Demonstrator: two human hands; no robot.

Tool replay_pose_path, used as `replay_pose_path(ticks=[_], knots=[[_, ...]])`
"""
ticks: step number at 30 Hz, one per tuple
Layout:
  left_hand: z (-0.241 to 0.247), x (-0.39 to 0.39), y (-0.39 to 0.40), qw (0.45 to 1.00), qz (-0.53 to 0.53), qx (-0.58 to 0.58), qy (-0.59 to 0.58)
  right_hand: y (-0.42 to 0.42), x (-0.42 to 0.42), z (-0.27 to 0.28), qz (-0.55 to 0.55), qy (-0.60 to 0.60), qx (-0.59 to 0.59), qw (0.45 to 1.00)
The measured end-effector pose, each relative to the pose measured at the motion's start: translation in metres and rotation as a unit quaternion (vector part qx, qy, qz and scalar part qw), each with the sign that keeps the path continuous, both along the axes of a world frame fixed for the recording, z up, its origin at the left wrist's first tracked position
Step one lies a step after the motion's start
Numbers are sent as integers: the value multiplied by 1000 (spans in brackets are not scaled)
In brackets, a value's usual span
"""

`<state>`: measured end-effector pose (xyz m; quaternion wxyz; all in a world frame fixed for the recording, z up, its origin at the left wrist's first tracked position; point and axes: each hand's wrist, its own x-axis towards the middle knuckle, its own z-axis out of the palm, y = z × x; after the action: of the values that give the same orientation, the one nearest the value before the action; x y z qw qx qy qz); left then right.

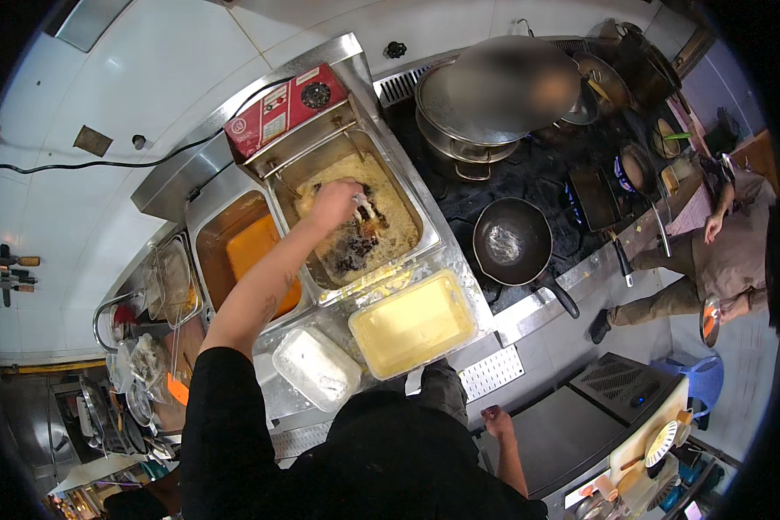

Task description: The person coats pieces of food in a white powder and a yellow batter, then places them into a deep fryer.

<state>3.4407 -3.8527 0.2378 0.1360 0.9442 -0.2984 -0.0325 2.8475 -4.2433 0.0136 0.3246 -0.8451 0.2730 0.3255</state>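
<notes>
My left hand (339, 203) reaches over the deep fryer's hot oil (390, 234), its fingertips pointing down and whitish, as if coated. Dark pieces (357, 250) lie in the foaming oil under and beside the fingers; whether the fingers hold one I cannot tell. My right hand (497, 421) hangs low at my right side, fingers curled, its palm hidden. In front of me, a plastic tub of yellow batter (413, 325) and a tub of white powder (317, 368) stand on the steel edge. The fryer's red control box (289, 110) is behind the oil.
A second fryer well (224, 227) holds orange liquid. Wire baskets (172, 279) stand left. On the stove to the right are a black frying pan (512, 240), a large lidded pot (458, 110) and pans over blue flames. Another person (728, 253) stands at the far right.
</notes>
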Motion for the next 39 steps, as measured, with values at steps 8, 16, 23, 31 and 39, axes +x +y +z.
replay_pose_path(ticks=[8, 16, 23, 31, 39], knots=[[38, 22, 11, 995, 82, 13, -60, -9, -82, -96, -187, -16, 129, 974], [28, -19, 0, 999, -1, 36, 13, -41, -57, -122, -217, -86, 228, 945], [63, -61, -25, 986, -45, 7, 162, -32, -4, -74, -215, -86, 142, 963], [31, -32, -44, 988, 59, -83, 119, -68, -83, -123, -213, -40, 142, 966], [16, 28, -13, 990, 131, -8, -53, -28, -79, -94, -326, -47, 228, 916]])
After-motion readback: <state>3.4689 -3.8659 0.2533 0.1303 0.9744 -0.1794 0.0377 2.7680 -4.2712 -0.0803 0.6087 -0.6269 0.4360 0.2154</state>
